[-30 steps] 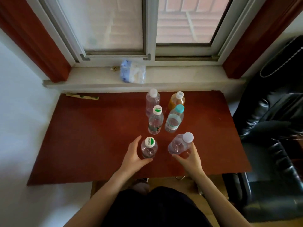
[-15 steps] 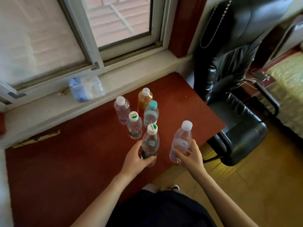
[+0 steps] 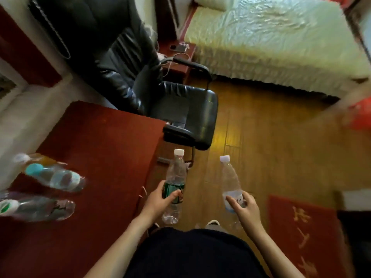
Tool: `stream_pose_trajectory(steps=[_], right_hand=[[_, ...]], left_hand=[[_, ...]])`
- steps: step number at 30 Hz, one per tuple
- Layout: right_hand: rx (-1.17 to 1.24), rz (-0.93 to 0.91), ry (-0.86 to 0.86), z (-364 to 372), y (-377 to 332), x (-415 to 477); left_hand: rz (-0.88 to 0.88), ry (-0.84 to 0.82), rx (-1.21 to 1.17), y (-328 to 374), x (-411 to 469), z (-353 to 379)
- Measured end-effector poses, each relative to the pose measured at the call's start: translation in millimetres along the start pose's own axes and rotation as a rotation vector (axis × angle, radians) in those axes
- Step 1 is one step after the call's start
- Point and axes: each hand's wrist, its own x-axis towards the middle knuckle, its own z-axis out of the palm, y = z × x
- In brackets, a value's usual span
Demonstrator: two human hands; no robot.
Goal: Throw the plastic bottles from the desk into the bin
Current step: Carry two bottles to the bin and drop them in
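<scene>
My left hand [image 3: 160,201] grips a clear bottle with a green label [image 3: 175,177] and a white cap, held upright just past the desk's right edge. My right hand [image 3: 244,207] holds a second clear bottle with a white cap [image 3: 230,181] upright over the wooden floor. Several other bottles stay on the red desk [image 3: 104,149] at the far left, blurred: an orange one [image 3: 43,160], a teal-capped one [image 3: 56,176] and a green-and-white-capped one [image 3: 36,207]. No bin is clearly in view.
A black leather office chair [image 3: 180,109] stands right of the desk. A bed with a pale cover [image 3: 271,37] fills the top right. A red doormat [image 3: 305,227] lies on the floor at right. A blurred red object [image 3: 359,115] sits at the right edge.
Both hands lifted their bottles off the desk and carried them right, out over the floor. My view swung right from the window toward the chair, the bed and the floor.
</scene>
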Motion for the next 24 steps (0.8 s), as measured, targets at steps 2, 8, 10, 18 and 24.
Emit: stream_pose_trajectory(steps=[2,8,10,18,24], right_hand=[[0.087,0.092,0.066,-38,32,-4],[0.213,0.251,0.279,-131,106,-5],[0.261,0.28,0.337,-157,112,-1],[0.468,0.419,0.502,-221,147,50],[0.512,0.438,0.591,-277,152,151]], left_hand=[[0.002,-0.093,0.034,30,13,39],[0.064,-0.268,0.102,110,51,153],[0.085,-0.302,0.127,137,63,182],[0.159,-0.372,0.279,227,148,254],[0.167,-0.391,0.312,287,254,303]])
